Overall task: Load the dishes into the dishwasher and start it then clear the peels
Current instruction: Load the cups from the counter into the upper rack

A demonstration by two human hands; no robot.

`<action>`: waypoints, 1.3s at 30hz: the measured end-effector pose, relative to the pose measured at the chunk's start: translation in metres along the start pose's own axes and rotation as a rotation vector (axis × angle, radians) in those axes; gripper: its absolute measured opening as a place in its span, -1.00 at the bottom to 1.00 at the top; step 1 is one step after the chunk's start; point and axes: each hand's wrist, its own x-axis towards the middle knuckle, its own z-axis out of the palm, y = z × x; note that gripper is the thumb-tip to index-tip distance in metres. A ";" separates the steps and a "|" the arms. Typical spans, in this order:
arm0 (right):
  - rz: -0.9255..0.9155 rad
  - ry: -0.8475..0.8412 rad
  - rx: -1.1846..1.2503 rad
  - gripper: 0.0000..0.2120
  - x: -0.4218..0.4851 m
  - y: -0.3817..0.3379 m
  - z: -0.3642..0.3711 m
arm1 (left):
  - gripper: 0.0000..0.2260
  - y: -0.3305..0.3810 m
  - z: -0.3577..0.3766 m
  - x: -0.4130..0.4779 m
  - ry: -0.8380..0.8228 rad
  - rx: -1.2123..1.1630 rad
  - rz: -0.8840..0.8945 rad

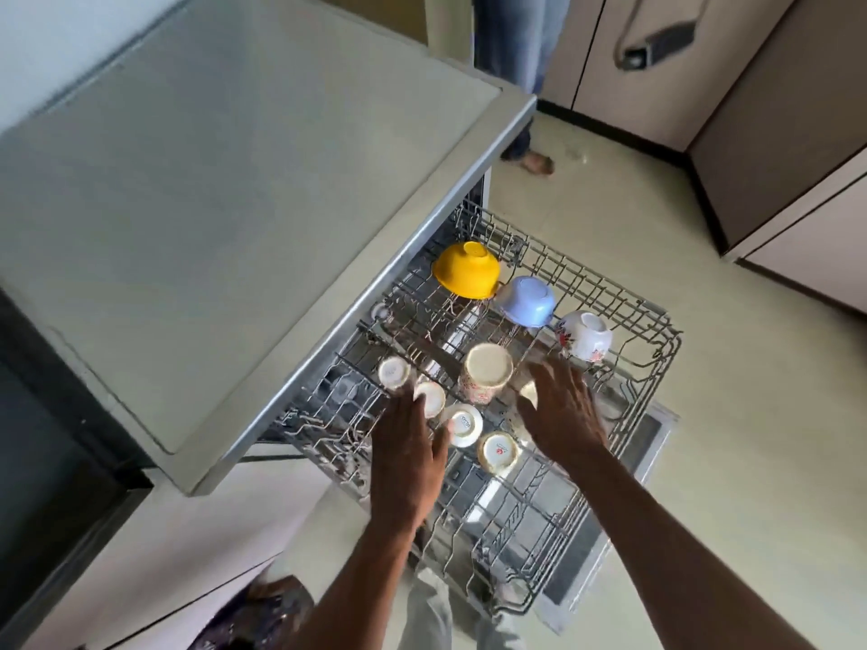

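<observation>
Room: pale floor (732, 391) is stretching beneath a pulled-out dishwasher rack (657, 349), with a grey bench (211, 218) jutting over the rack's left side.
Bowls: yellow bowl (467, 269), blue bowl (525, 301) and floral bowl (584, 335) are sitting upside down along the far row.
Cups: tall cup (488, 370) and several small cups (498, 452) are standing inverted mid-rack.
Left hand (408, 448): reaching over the small cups, fingers (413, 405) lying straight and gripping nothing.
Right hand (563, 415): hovering beside the tall cup, fingers spreading open.
Bystander (520, 49): standing beyond the bench.
</observation>
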 end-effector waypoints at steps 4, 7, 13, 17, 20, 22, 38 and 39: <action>0.020 0.023 -0.088 -0.50 -0.051 0.029 -0.015 | -0.40 0.027 0.006 -0.062 -0.025 -0.061 -0.017; 0.046 -0.020 -0.146 -0.49 -0.074 0.040 -0.027 | -0.39 0.046 0.013 -0.092 -0.071 -0.109 -0.063; 0.130 -0.021 -0.127 -0.50 -0.098 0.042 -0.050 | -0.32 0.069 0.026 -0.119 -0.132 -0.229 -0.135; 0.199 -0.030 -0.114 -0.53 -0.105 0.048 -0.059 | -0.29 0.074 0.030 -0.127 -0.078 -0.249 -0.182; 0.243 -0.057 -0.059 -0.54 -0.102 0.048 -0.070 | -0.27 0.075 0.028 -0.128 0.042 -0.253 -0.217; 0.248 -0.098 -0.046 -0.54 -0.096 0.051 -0.074 | -0.32 0.080 0.027 -0.130 0.063 -0.245 -0.256; 0.732 -0.315 0.908 -0.83 -0.036 0.136 -0.084 | -0.92 0.211 0.040 -0.147 0.328 -0.901 -1.147; 0.736 -0.322 0.936 -0.77 -0.034 0.139 -0.084 | -0.89 0.222 0.035 -0.147 0.317 -1.081 -1.287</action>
